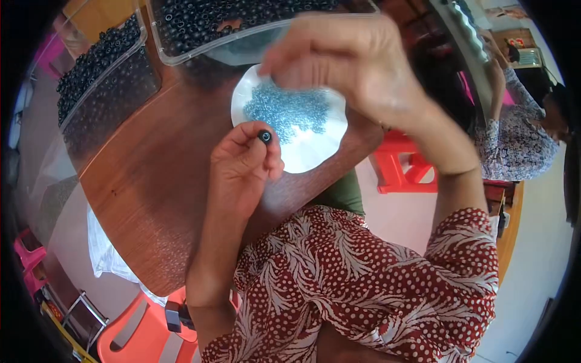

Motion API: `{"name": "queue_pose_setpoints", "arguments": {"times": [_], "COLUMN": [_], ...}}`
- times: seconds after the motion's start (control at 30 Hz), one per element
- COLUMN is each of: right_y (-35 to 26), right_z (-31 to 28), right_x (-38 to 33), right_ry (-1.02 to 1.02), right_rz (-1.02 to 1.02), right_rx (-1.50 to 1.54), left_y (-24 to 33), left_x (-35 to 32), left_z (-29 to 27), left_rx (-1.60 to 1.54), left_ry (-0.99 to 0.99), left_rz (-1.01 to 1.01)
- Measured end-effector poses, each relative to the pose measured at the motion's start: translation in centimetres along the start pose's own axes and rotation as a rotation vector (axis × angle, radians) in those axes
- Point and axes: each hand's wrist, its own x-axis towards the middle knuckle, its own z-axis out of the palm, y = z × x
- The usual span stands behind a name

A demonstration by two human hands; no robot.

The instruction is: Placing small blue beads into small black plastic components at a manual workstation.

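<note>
My left hand (247, 158) is closed in a pinch in front of the plate's near-left rim. Between its thumb and fingers is a small black round piece (264, 137), with a pale ring showing in its end. My right hand (357, 63) is raised over the far side of the plate, smeared by motion. Its fingertips point left, and whether they hold anything does not show. The white plate (305, 160) carries a heap of tiny clear bluish pieces (287, 109). Just beyond my right hand stands a clear plastic bin (209, 53) full of small black ring-shaped pieces (193, 24).
A second clear bin (112, 100) of black pieces stands at the left edge of the brown wooden table (151, 181). A red stool (402, 166) is to the right, and a red chair (139, 333) at lower left. Another person (520, 133) sits at far right.
</note>
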Motion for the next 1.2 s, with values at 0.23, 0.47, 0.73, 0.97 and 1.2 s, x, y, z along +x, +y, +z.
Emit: {"name": "queue_pose_setpoints", "arguments": {"times": [0.23,0.47,0.73,0.97,1.2], "right_y": [0.8,1.8,2.2,2.1,2.6], "right_z": [3.3,4.4,5.6,5.4,4.9], "right_x": [-6.9,-7.6,-7.6,-7.5,-7.3], "right_ry": [0.09,0.125,0.188,0.163,0.126], "right_rz": [0.326,0.118,0.055,0.181,0.386], "right_rx": [0.445,0.223,0.12,0.259,0.492], "left_y": [-1.1,-1.0,-1.2,-1.1,-1.0], "left_x": [-0.6,-0.8,-0.8,-0.8,-0.7], "left_z": [1.0,1.3,0.8,0.7,0.8], "left_rx": [0.036,0.073,0.095,0.107,0.123], "left_ry": [-0.037,-0.032,-0.025,0.008,0.033], "left_rz": [-0.043,-0.041,-0.03,-0.025,-0.038]}}
